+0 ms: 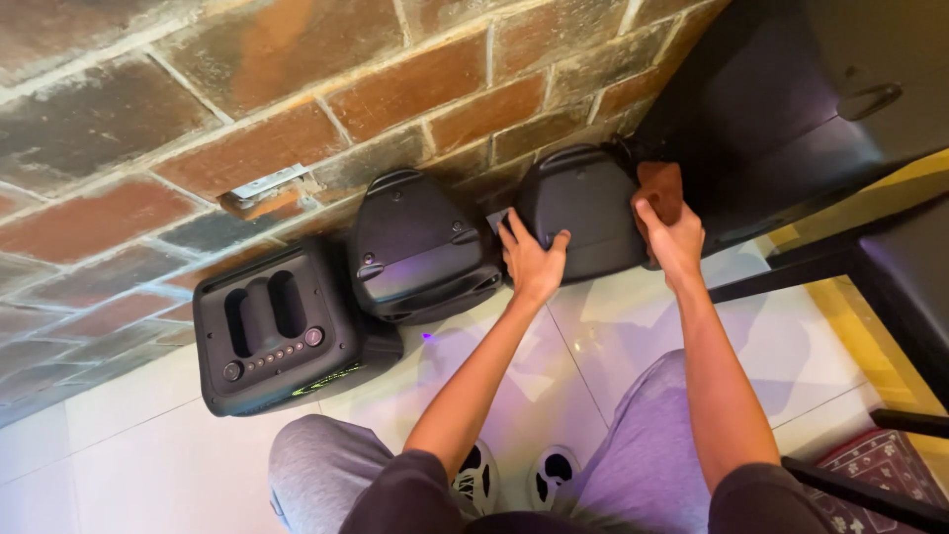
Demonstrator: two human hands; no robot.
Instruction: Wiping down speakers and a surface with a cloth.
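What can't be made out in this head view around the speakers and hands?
- Front of the right black plastic speaker: faces away; left hand covers part of its top.
- Brown cloth: lower part hidden by the right hand; full shape unclear.
- Button markings on the black boxy speaker with two top slots: too small.
- Dark furniture at right: cut off by the frame edge, in shadow.
- Patterned red rug: cut off at the bottom corner.

Under our left hand (532, 259) the black speaker (583, 210) looks like matt moulded plastic, smooth with a faint sheen, and the brown cloth (660, 190) pressed by our right hand (674, 237) looks soft and dull. Left of the grip, two more speakers (420, 245) show the same plastic, one panel glossier. Behind them the brick wall (198, 99) is rough; beneath, the white floor tiles (129, 435) shine glossy.
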